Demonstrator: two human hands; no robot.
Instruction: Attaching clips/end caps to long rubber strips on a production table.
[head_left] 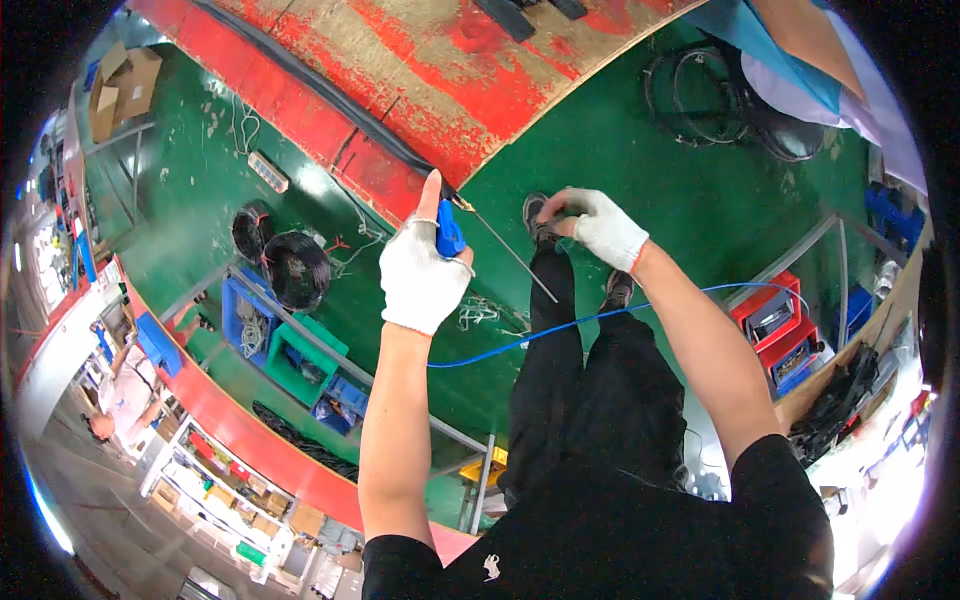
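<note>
My left hand [425,270], in a white glove with bare fingertips, is closed around a blue air blow gun [449,232]. Its index finger stretches out against the end of a long black tube [345,105] lying along the red tabletop's edge. Just beyond the fingers shows a small brass fitting [463,204]. From there a thin metal rod [515,258] slants down to the right over the floor; where it joins is unclear. My right hand [597,225], gloved alike, hovers right of the rod, fingers loosely bent and apart, with nothing visible in them.
A worn red table [450,75] lies ahead. The blue hose [580,322] crosses before my legs. Black coils [297,270] and a power strip [268,171] are on the green floor. Blue and green bins [305,352] stand left, red bins [775,325] right. Another person [815,50] is at the far right.
</note>
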